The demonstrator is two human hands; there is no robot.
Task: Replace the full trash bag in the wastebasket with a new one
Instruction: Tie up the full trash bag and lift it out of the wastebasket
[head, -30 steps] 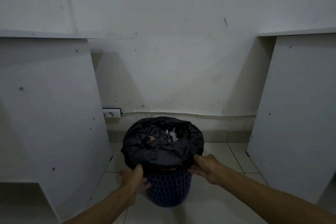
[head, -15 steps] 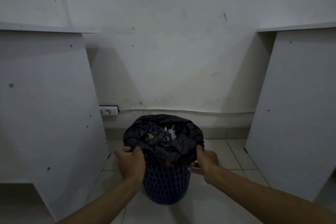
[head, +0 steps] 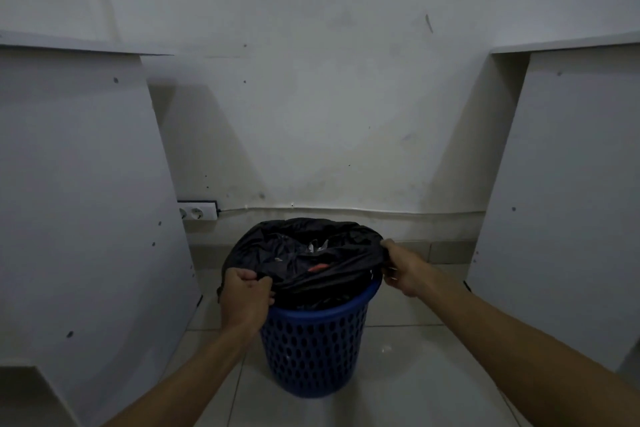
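Observation:
A blue perforated wastebasket (head: 313, 350) stands on the tiled floor in front of me. A black trash bag (head: 301, 253) full of rubbish fills it. The bag's near edge is lifted off the basket, so the blue front rim shows; at the back the bag still hangs over the rim. My left hand (head: 247, 298) is shut on the bag's left front edge. My right hand (head: 401, 265) pinches the bag's right edge at the rim. Scraps of white and reddish rubbish show in the bag's mouth.
White panels stand close on both sides, the left panel (head: 86, 201) and the right panel (head: 561, 191). A white wall (head: 318, 97) rises behind the basket, with a double socket (head: 197, 213) low at the left and a cable along the skirting.
Both hands have pulled the bag's folded-over edge up off the basket's front rim, baring the blue rim. My right hand has moved up and to the right.

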